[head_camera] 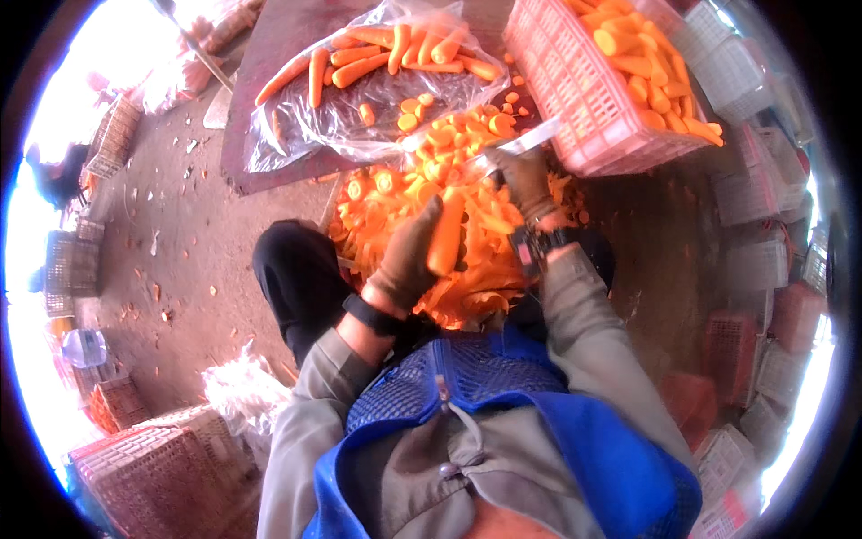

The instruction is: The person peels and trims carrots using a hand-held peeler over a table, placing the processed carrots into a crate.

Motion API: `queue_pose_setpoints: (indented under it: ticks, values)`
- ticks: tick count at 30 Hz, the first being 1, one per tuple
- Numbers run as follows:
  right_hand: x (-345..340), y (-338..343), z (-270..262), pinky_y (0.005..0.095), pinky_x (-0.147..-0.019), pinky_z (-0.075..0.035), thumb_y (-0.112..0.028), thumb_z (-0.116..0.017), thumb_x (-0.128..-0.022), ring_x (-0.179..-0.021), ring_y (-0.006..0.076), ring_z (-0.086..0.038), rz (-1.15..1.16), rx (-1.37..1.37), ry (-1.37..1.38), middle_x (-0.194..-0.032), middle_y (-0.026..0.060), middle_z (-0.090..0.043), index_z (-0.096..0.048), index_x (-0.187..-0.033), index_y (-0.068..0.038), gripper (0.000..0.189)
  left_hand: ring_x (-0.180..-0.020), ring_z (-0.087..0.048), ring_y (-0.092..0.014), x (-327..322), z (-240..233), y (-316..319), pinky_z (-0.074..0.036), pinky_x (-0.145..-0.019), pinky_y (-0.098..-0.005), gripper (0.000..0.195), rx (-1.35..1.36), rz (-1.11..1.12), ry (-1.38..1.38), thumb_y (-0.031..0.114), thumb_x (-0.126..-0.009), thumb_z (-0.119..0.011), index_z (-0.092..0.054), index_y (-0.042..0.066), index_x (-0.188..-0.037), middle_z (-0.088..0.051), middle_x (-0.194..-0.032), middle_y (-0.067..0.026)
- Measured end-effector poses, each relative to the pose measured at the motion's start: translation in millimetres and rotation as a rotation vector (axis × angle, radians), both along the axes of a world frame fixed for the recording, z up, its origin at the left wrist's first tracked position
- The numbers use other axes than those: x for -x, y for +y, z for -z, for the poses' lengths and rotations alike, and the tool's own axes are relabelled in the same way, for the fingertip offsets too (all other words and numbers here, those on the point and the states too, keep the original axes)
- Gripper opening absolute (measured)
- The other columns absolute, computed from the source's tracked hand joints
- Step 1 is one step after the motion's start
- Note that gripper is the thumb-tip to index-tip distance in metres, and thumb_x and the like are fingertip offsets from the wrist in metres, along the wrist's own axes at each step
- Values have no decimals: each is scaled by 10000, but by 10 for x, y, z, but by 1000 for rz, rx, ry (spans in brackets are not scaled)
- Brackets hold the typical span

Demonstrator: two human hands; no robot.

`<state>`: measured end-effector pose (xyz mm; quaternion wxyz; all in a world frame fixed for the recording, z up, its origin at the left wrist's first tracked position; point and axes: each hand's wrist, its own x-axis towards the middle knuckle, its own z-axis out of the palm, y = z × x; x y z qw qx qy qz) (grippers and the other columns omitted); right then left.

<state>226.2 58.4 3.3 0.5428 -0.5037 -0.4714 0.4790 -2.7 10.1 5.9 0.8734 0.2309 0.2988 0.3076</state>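
My left hand (407, 252), in a brown glove, is closed around a peeled carrot (446, 232) held at a slant over a heap of carrot peelings and cut ends (481, 269). In my right hand (526, 180), also gloved, is a knife whose pale blade (535, 137) points up and to the right; its handle is mostly hidden by the fingers. The heap sits between my knees, and its container is largely covered. Just beyond it, whole carrots (363, 67) and a few cut pieces lie on a clear plastic sheet (296, 128).
A pink plastic crate (566, 81) full of peeled carrots stands tilted at the upper right. The plastic sheet lies on a dark board (269, 40). Stacked crates (747, 175) line the right side; another crate (161, 465) stands at lower left. Scraps litter the floor (195, 249).
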Motion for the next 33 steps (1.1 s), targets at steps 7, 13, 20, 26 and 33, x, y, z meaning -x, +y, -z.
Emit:
queue_pose_setpoints:
  ticks: [7, 13, 20, 26, 33]
  values:
    - [440, -679, -613, 219, -599, -493, -86, -697, -858, -675, 114, -646, -386, 78, 108, -794, 58, -690, -686, -966, -1, 138, -743, -659, -223, -137, -42, 64, -555, -707, -314, 519, 261, -301, -175, 462, -1007, -476, -546, -17, -1192, -657, -895, -118]
    - [-140, -12, -203, 246, -505, -464, -45, -672, -826, -591, 99, -588, 269, 29, -134, -705, 37, -643, -668, -790, 2, 59, -762, -656, -217, 22, -42, -73, -544, -680, -332, 533, -30, -2, -51, 466, -1012, -450, -550, -23, -1201, -659, -925, -124]
    - [446, -782, -595, 224, -597, -487, -45, -611, -866, -687, 99, -649, -442, -15, -17, -827, 73, -702, -677, -910, 3, 94, -760, -648, -210, -78, 65, -27, -545, -698, -346, 487, -42, -177, -30, 437, -1011, -449, -559, -2, -1190, -655, -914, -118]
    - [-181, -118, -213, 248, -458, -377, -150, -687, -835, -492, 96, -512, 367, 71, -70, -624, 16, -604, -678, -819, -18, 134, -711, -637, -218, -13, -278, -162, -552, -648, -351, 558, -60, -1, 36, 486, -1018, -431, -572, -37, -1153, -646, -906, -115]
    - [392, -873, -565, 222, -565, -451, -113, -669, -859, -634, 77, -604, -345, -50, 73, -780, 48, -702, -707, -826, -17, 108, -734, -641, -212, -162, -172, -86, -545, -653, -332, 513, 84, -212, -25, 459, -1024, -439, -566, -13, -1179, -647, -909, -109]
